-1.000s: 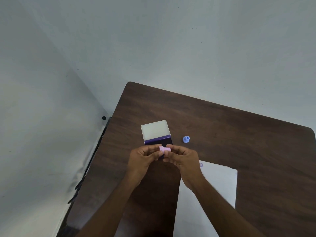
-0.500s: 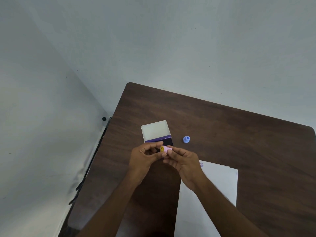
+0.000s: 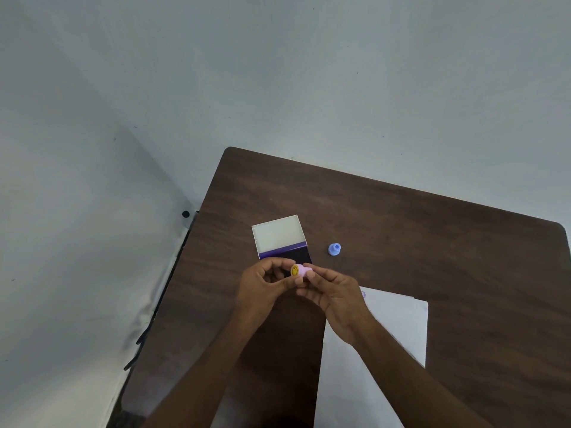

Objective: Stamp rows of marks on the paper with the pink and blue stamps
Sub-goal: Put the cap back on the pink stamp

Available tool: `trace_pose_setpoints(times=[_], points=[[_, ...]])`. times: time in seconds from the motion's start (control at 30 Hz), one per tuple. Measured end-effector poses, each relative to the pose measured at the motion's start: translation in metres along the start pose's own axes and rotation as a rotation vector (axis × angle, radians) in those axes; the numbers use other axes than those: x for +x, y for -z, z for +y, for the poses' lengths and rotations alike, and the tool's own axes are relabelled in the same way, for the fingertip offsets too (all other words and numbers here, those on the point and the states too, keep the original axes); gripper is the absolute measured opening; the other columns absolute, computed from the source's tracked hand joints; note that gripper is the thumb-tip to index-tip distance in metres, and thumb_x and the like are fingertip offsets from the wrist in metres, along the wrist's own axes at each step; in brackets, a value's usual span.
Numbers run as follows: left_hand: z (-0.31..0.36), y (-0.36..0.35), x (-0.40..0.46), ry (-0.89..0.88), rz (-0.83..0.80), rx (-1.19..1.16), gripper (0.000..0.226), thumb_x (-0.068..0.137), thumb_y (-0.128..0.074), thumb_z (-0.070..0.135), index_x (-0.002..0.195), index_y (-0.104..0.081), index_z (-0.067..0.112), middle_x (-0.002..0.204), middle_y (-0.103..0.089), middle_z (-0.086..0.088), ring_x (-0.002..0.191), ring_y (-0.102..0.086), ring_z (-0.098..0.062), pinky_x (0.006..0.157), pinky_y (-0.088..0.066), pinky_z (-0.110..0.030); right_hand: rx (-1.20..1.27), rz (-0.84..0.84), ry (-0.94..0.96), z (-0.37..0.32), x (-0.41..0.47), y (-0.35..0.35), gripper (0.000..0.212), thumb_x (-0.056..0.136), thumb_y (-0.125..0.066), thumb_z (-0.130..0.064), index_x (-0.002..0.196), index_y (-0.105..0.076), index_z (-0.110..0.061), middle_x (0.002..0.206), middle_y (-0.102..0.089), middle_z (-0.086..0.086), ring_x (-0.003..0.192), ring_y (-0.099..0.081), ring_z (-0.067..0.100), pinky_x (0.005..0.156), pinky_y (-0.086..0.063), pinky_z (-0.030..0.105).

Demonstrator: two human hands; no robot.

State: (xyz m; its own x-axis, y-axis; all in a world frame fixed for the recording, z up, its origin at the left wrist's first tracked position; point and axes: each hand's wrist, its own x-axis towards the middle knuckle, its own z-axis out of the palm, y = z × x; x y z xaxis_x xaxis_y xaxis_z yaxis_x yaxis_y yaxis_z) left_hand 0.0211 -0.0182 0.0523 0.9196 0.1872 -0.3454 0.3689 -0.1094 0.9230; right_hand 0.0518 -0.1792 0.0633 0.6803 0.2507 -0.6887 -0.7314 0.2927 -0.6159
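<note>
A small pink stamp [image 3: 303, 270] lies sideways in the air between my two hands, its yellow face turned left. My right hand [image 3: 335, 296] pinches its pink body with the fingertips. My left hand [image 3: 264, 284] curls at the yellow end, thumb under the stamp. Both hands hover just in front of the ink pad box [image 3: 277, 234], whose dark pad [image 3: 301, 254] is partly hidden by them. The blue stamp [image 3: 334, 249] stands on the table to the right of the box. The white paper [image 3: 398, 322] lies at the near right, with one purple mark [image 3: 363, 294] at its far left corner.
The dark wooden table [image 3: 432, 248] stands against a grey wall, its left edge next to a gap with black cables [image 3: 160, 304]. My right forearm crosses over the paper.
The stamp's left end, pink a second ago, now shows a yellow face. The hands stayed in nearly the same place.
</note>
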Motion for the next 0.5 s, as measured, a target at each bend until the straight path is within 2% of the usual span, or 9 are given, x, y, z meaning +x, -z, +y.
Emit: trace_pose_setpoints(times=[0.1, 0.2, 0.37, 0.5], points=[[-0.001, 0.001, 0.001, -0.001, -0.012, 0.010, 0.056, 0.067, -0.084, 0.025, 0.118, -0.063, 0.018, 0.103, -0.069, 0.004, 0.086, -0.064, -0.014, 0.076, -0.056, -0.025, 0.022, 0.021, 0.022, 0.002, 0.000, 0.006, 0.023, 0.079, -0.068, -0.008, 0.102, -0.071, -0.006, 0.097, -0.074, 0.017, 0.085, -0.072, 0.032, 0.068, -0.060, 0.029], [-0.004, 0.006, 0.003, 0.040, -0.003, -0.002, 0.059, 0.067, -0.084, 0.022, 0.121, -0.060, 0.019, 0.103, -0.068, 0.003, 0.087, -0.064, -0.017, 0.077, -0.057, -0.029, -0.025, 0.097, 0.082, -0.004, 0.002, 0.015, 0.025, 0.076, -0.071, -0.008, 0.101, -0.071, -0.008, 0.093, -0.076, 0.013, 0.083, -0.073, 0.032, 0.064, -0.060, 0.029], [-0.008, 0.010, 0.008, 0.055, -0.009, 0.039, 0.059, 0.070, -0.082, 0.023, 0.123, -0.057, 0.024, 0.099, -0.068, 0.006, 0.083, -0.065, -0.016, 0.071, -0.055, -0.021, -0.397, 0.316, 0.308, -0.024, 0.017, 0.027, 0.024, 0.077, -0.075, -0.019, 0.101, -0.071, -0.015, 0.087, -0.076, 0.001, 0.075, -0.073, 0.017, 0.060, -0.058, 0.023], [-0.012, 0.008, 0.014, 0.064, 0.027, 0.064, 0.063, 0.074, -0.080, 0.022, 0.130, -0.051, 0.026, 0.098, -0.067, 0.007, 0.080, -0.065, -0.012, 0.070, -0.056, -0.022, -0.726, 0.404, 0.516, -0.036, 0.031, 0.027, 0.024, 0.076, -0.076, -0.034, 0.098, -0.070, -0.026, 0.086, -0.071, -0.017, 0.075, -0.068, 0.002, 0.060, -0.050, 0.006]])
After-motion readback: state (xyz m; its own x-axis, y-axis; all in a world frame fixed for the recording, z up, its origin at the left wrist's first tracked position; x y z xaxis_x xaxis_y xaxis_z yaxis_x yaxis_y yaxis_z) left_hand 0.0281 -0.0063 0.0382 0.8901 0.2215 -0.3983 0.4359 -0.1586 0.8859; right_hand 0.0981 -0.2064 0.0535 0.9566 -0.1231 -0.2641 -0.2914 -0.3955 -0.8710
